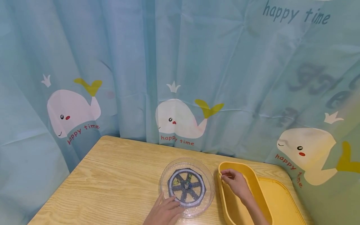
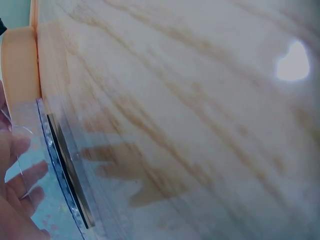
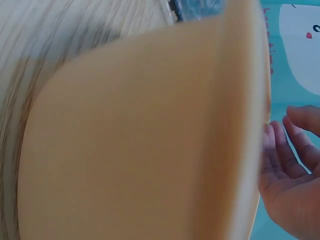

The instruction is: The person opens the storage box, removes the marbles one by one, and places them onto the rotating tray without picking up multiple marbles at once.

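A clear round dish (image 1: 209, 200) stands on the table and holds a dark wheel-like piece (image 1: 183, 197) with spokes and a pale ring. Small yellow-green bits (image 1: 176, 182) and a bluish bit (image 1: 190, 186) lie on that piece. My left hand (image 1: 166, 212) rests at the dish's near left rim, fingers extended over it; the left wrist view shows them beside the clear wall (image 2: 60, 170). Over the left rim of a yellow bin (image 1: 260, 195) hovers my right hand (image 1: 235, 185), fingertips close to the rim. No held object shows between its fingers in the right wrist view.
A flat yellow tray or lid (image 1: 281, 200) lies to the right of the bin, partly under it. Behind the wooden table (image 1: 118, 175) hangs a blue curtain (image 1: 132, 78) printed with whales. The bin and the dish stand close together.
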A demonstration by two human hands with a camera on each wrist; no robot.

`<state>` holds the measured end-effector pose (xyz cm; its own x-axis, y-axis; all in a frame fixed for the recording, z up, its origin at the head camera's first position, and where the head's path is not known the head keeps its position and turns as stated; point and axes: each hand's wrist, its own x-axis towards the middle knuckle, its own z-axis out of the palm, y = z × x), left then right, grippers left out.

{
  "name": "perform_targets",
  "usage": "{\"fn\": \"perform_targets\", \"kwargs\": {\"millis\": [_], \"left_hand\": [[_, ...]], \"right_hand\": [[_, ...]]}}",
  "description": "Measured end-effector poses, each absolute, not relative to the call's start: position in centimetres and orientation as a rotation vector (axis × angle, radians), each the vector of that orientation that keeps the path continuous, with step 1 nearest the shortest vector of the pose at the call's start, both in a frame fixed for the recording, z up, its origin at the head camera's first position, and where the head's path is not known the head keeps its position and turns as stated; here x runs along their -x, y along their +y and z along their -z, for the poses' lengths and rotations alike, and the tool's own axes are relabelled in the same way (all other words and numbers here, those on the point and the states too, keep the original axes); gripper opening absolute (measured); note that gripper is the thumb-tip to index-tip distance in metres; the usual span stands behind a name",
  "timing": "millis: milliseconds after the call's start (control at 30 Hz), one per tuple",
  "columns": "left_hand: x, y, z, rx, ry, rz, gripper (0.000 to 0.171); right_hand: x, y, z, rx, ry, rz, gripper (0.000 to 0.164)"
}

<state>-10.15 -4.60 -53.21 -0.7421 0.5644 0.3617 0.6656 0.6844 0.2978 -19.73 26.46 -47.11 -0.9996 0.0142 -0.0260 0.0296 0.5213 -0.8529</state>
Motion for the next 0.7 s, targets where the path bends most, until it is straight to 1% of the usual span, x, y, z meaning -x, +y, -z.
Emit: {"fn": "perform_targets", "kwargs": {"millis": [233, 467, 700], "left_hand": [[10.2, -4.6, 53.1, 0.983, -2.670, 0.637, 0.029], [10.2, -4.6, 53.1, 0.983, -2.675, 0.622, 0.029], [10.3, -4.6, 53.1, 0.980, -2.695, 0.629, 0.030]], "right_hand": [[19.6, 27.4, 47.5, -0.087, 2.716, 1.437, 0.011], [19.5, 27.9, 48.2, -0.116, 2.671, 1.401, 0.014], [19.7, 28.0, 49.1, -0.114, 2.673, 1.367, 0.009]]}}
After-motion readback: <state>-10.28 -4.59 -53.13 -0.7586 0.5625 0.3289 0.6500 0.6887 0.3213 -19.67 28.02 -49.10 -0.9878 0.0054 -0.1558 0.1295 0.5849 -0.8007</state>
